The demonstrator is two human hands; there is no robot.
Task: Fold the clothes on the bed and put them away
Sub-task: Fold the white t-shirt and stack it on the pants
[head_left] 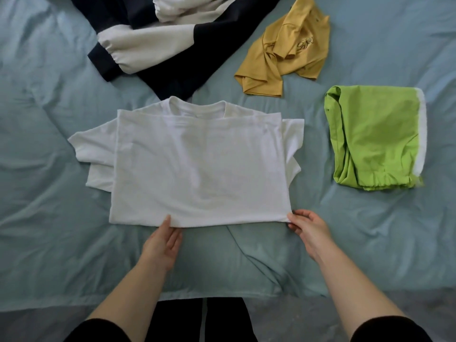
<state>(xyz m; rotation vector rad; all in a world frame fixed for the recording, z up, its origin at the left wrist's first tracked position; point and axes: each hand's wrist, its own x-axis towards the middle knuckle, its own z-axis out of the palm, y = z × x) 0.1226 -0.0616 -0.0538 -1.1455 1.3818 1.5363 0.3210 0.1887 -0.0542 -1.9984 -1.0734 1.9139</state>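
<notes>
Bed [385, 245]: pale blue-green sheet [49, 218], creased all over. Grey floor [283, 317] shows at the near edge. I note the white tee [197, 164] lying flat mid-bed, doubled over, collar far. Left hand [161, 243] pinches its near edge, thumb on top; right hand [308, 227] grips the near right corner. Folded green piece [375, 141] to the right; yellow shirt [288, 50] crumpled beyond; navy-white top [170, 70] far left.

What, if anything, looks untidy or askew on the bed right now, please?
The white T-shirt is folded bottom-up, but both sleeves stick out past its sides, the left one further. The yellow shirt beyond it lies crumpled and twisted, not folded.
</notes>
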